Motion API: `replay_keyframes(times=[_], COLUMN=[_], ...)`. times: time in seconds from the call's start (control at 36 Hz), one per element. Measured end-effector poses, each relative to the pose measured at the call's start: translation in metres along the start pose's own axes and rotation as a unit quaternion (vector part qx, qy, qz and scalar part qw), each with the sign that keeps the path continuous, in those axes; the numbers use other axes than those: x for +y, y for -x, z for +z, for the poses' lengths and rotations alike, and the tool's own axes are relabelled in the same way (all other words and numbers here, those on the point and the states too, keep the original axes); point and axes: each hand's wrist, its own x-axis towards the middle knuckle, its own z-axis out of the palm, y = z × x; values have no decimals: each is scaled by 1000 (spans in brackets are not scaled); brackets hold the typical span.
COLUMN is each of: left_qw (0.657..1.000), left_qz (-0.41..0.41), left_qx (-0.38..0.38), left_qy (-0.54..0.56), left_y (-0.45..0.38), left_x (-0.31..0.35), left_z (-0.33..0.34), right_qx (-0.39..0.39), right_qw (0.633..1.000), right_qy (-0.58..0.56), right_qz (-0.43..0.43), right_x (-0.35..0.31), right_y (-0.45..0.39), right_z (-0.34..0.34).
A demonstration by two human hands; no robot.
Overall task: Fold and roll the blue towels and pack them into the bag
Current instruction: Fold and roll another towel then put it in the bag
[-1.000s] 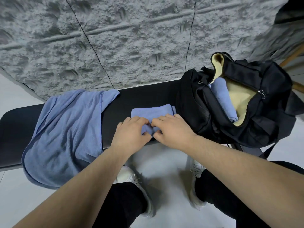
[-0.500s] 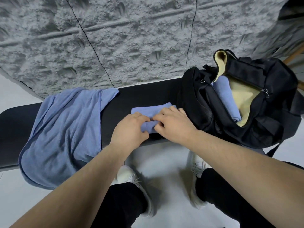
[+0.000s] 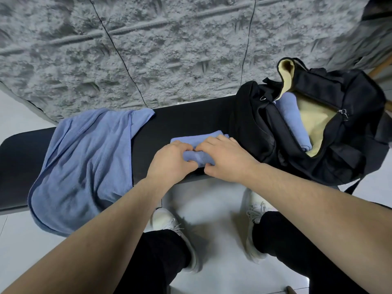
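Black bag [image 3: 331,132] sits open at the right end of the black tabletop [image 3: 191,117], w/ yellow lining showing & one rolled blue towel [image 3: 293,124] lying inside along the left wall of its main compartment. Just left of the bag, both hands work a half-rolled blue towel [image 3: 197,159]: left hand [image 3: 171,164] grip curled round the roll's left part, right hand [image 3: 227,155] grip clamped on its right part, thumbs under the near edge. A third, loose blue towel [image 3: 84,162] is draped over the tabletop's left part, near edge hanging off the front.
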Motion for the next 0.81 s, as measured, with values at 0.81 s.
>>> replay_keyframes(times=[0.81], left_qw=[994], left_qz=[49], left_qx=[-16], left_qy=[-94], left_y=[13], left_x=[-6], left_z=[-2], right_qx=[-15], right_qw=[998], right_qy=[-7], right_qz=[57], right_x=[-9], right_y=[-5], right_z=[6])
